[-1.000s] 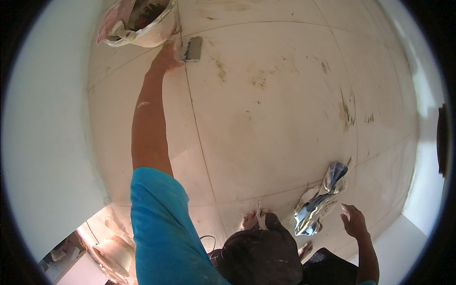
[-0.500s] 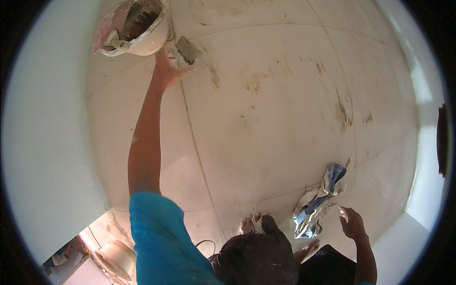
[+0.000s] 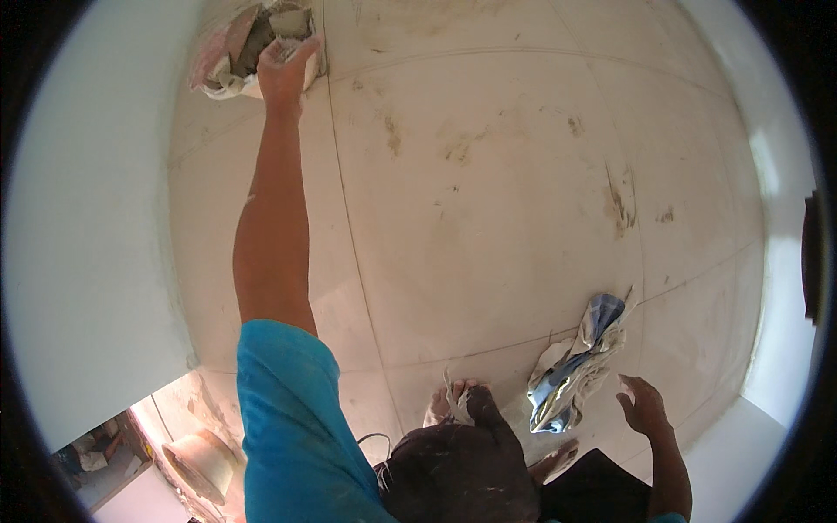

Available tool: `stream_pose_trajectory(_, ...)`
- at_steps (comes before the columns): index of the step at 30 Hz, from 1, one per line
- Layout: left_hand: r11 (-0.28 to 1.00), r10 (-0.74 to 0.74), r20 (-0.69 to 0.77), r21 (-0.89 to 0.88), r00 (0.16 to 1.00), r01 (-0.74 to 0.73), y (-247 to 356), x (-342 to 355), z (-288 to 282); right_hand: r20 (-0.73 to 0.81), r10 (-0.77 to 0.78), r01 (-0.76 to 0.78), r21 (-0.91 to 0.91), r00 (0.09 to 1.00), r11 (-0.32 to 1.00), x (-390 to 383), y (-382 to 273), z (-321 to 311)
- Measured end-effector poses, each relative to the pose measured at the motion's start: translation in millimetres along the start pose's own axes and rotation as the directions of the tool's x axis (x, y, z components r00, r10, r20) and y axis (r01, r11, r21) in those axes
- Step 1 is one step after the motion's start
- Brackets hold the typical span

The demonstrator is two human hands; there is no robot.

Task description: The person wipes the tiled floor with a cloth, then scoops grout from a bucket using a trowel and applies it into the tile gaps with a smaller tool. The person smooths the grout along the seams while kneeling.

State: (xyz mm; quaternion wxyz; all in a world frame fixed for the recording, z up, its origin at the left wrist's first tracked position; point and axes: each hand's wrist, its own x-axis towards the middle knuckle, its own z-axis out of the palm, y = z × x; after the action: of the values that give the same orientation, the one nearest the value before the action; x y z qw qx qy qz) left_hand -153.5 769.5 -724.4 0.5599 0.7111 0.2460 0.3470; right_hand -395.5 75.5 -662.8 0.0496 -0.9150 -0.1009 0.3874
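My left hand [image 3: 283, 80] reaches far forward, its fingers closed on a scraper [image 3: 292, 23] with a broad, greyish rectangular blade. The blade is at the mouth of a whitish, smeared bucket [image 3: 317, 70] at the upper left, and my hand covers part of the rim. Inside, the bucket looks dark and coated; how much it holds cannot be told. A reddish, crusted piece [image 3: 207, 68] sits at its left side. My right hand [image 3: 643, 406] hangs at the lower right with fingers apart and nothing in it. Nearest to it is a crumpled blue, silver and whitish sheet [image 3: 571, 370].
The pale tiled floor [image 3: 488, 261] has brown smudges. Walls rise on the left [image 3: 87, 261] and right [image 3: 789, 288]. A round, cream-coloured container [image 3: 200, 464] stands at the lower left, by a shelf [image 3: 109, 466] with mixed items. My feet are at the bottom middle.
My left hand has moved forward and slightly left, carrying the scraper from beside the bucket to its mouth. My right hand stays nearly in place, still open.
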Motion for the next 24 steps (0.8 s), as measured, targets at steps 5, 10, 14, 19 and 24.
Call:
stream_pose_trajectory(5,0.997,0.013,0.071,0.073,0.997,-0.018,-4.7,-37.0,-18.8,0.071,0.07,-0.078,0.119,0.995,0.99,-29.9,17.8,-3.6)
stream_pose_trajectory(10,0.999,-0.04,0.18,0.0,0.983,0.04,-1.2,-125.3,-44.7,-0.012,-0.009,0.009,-0.024,1.0,1.0,-44.8,36.3,-12.5)
stream_pose_trajectory(14,0.99,-0.139,0.219,0.05,0.966,0.131,37.9,-216.7,-88.8,-0.095,-0.154,0.139,-0.149,0.983,0.979,-23.4,38.4,-34.1)
stream_pose_trajectory(19,0.978,-0.207,0.343,0.065,0.916,0.197,73.2,-313.3,-152.1,-0.181,-0.437,0.396,-0.223,0.881,0.891,22.1,-2.9,-60.8)
stream_pose_trajectory(24,0.958,-0.286,0.409,0.107,0.866,0.266,120.3,-399.2,-222.1,0.044,-0.444,0.446,-0.109,0.895,0.889,36.7,-90.2,-67.8)
